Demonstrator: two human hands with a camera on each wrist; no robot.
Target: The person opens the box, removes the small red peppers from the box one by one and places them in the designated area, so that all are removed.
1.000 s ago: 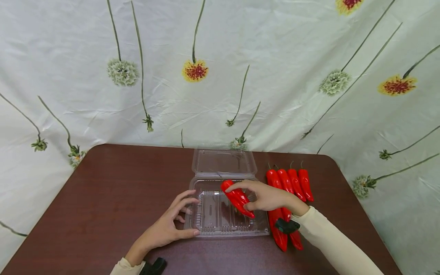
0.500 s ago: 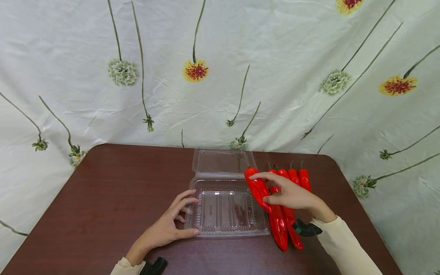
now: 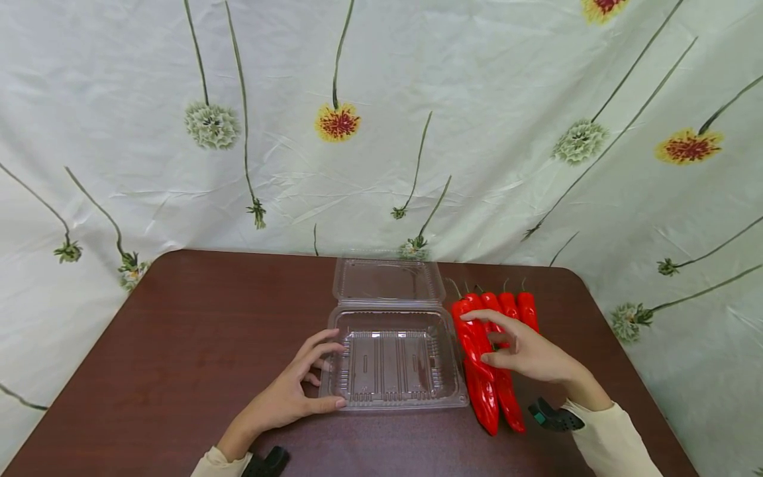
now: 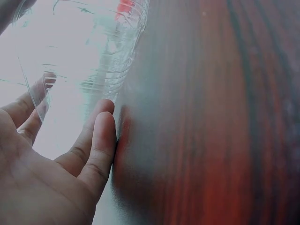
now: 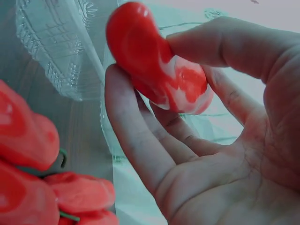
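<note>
In the head view my right hand (image 3: 527, 351) pinches a long red pepper (image 3: 471, 334) between thumb and fingers. It overlaps other red peppers lying at the right of the container. The right wrist view has the held pepper (image 5: 140, 56) between the thumb above and the fingers below. My left hand (image 3: 289, 389) rests at the left side of a clear plastic clamshell container (image 3: 390, 371), its fingers spread along the edge and its thumb at the near left corner. In the left wrist view, the fingertips (image 4: 104, 129) are beside the clear wall. The container's tray holds nothing, and its lid (image 3: 387, 281) lies back.
Several more red peppers (image 3: 481, 401) lie to the right of the container, some in a back row (image 3: 527, 306) with stems pointing away. The dark wooden table (image 3: 226, 318) ends at a floral cloth (image 3: 286, 159) behind it.
My right hand has carried the pepper from above the container's tray rightward to the other peppers. The left hand and the container have stayed put.
</note>
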